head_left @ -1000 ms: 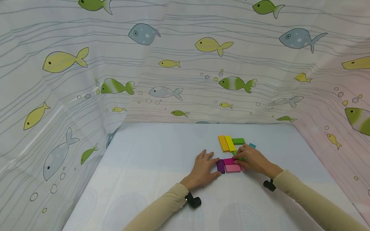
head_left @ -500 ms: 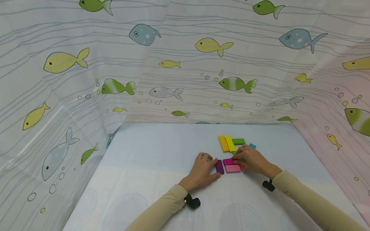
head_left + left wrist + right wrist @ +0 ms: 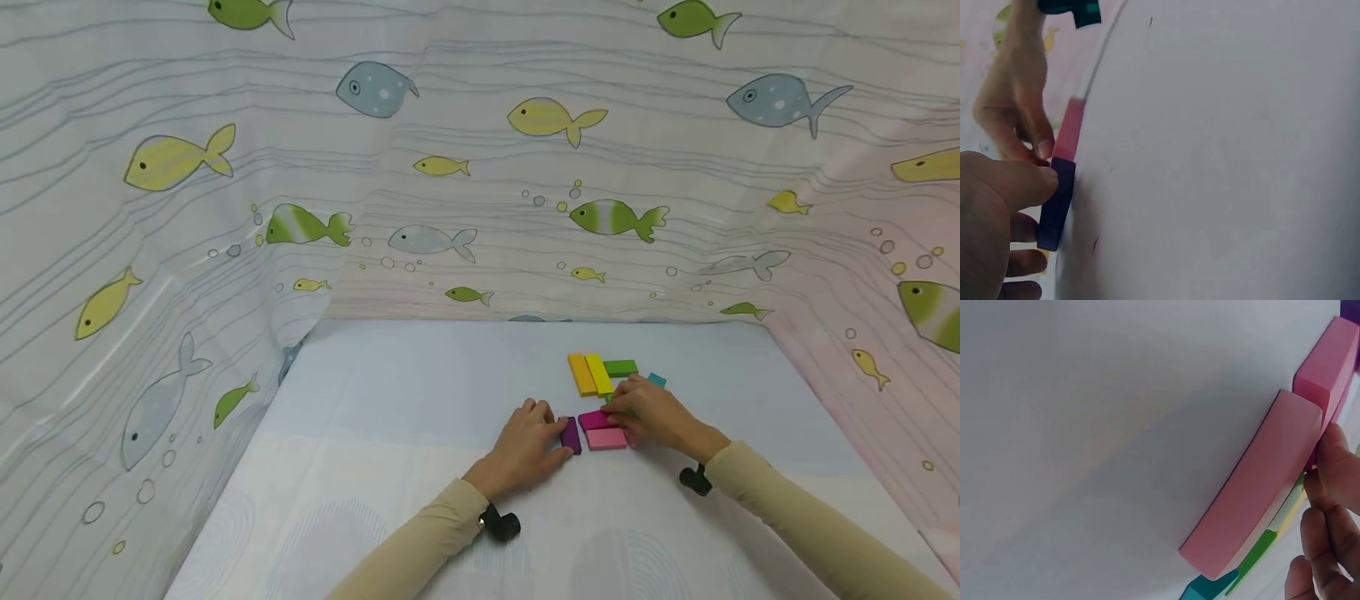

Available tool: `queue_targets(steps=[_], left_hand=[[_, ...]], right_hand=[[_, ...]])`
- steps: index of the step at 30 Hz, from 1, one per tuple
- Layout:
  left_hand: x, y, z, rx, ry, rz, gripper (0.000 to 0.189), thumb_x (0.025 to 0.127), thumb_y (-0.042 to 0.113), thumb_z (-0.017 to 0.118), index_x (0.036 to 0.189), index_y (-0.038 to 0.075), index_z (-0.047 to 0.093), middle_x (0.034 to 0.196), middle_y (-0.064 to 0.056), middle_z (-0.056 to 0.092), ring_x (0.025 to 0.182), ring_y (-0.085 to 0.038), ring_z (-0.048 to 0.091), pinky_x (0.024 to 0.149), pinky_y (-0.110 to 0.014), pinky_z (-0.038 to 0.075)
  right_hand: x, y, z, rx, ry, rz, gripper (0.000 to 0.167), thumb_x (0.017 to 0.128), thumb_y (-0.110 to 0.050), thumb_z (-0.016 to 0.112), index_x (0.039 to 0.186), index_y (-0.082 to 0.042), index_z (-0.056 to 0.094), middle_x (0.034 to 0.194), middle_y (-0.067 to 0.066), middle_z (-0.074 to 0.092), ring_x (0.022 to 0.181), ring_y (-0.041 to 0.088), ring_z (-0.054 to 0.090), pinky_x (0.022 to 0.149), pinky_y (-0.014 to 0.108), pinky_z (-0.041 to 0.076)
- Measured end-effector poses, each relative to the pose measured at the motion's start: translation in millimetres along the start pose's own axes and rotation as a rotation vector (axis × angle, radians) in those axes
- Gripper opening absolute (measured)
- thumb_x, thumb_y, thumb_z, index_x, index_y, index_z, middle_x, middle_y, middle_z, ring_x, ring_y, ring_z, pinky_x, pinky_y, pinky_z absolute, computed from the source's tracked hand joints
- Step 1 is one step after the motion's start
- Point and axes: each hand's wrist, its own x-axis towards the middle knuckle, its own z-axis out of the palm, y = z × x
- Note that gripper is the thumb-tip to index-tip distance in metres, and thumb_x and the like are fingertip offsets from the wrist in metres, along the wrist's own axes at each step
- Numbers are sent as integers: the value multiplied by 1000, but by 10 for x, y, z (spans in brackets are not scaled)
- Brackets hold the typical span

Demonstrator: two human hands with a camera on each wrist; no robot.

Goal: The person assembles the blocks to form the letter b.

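Note:
My left hand [image 3: 525, 446] holds a dark purple block [image 3: 571, 436] by its ends between thumb and index finger; it lies on the table. My right hand [image 3: 656, 417] pinches the right end of a magenta block [image 3: 591, 421]. Just in front of that one lies a pink block [image 3: 606, 439]. A narrow gap separates the purple block from these two. A lighter pink block [image 3: 1250, 487] stands beside the pink block's end in the right wrist view. The right hand mostly covers it in the head view.
Behind the hands lie an orange block [image 3: 581, 374], a yellow block [image 3: 598, 374] and a green block [image 3: 621, 367]. A teal block [image 3: 657, 380] and another green piece [image 3: 609, 397] are partly hidden by the right hand. A fish-patterned curtain [image 3: 480, 192] encloses the table [image 3: 390, 383].
My left hand has drawn the purple block slightly left, away from the pink and magenta blocks, and its spread fingers have curled in. The magenta block has shifted slightly left; the right hand stays nearly still.

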Motion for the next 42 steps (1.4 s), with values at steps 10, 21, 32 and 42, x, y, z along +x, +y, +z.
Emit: queue_targets(steps=[10, 21, 32, 42], left_hand=[[-91, 19, -124, 165, -40, 29, 44, 99, 49, 70, 133, 20, 76, 107, 2, 63, 100, -15, 50, 83, -26, 43], [-320, -86, -170, 168, 26, 32, 41, 97, 47, 74, 128, 21, 78, 102, 2, 65, 96, -16, 55, 77, -27, 43], [-445, -149, -254, 103, 5, -10, 42, 96, 45, 76, 131, 21, 78, 99, 2, 64, 95, -15, 55, 76, -26, 42], [-492, -152, -310, 85, 11, -17, 40, 95, 42, 77, 129, 20, 79, 94, 1, 62, 90, -14, 52, 73, -24, 38]], right_hand=[[75, -17, 20, 18, -8, 21, 21, 89, -14, 86, 109, -17, 86, 99, -7, 76, 97, 16, 63, 89, 41, 60], [164, -102, 139, 81, 61, 47, 28, 90, -2, 82, 116, -12, 83, 110, 0, 82, 104, 23, 71, 93, 46, 61], [140, -381, 232, -48, 132, 204, 65, 80, -58, 87, 122, -10, 80, 111, 9, 79, 103, 29, 66, 89, 50, 59], [131, -543, 256, -55, 117, 222, 62, 82, -49, 89, 126, -6, 78, 116, 16, 76, 106, 34, 64, 91, 57, 58]])
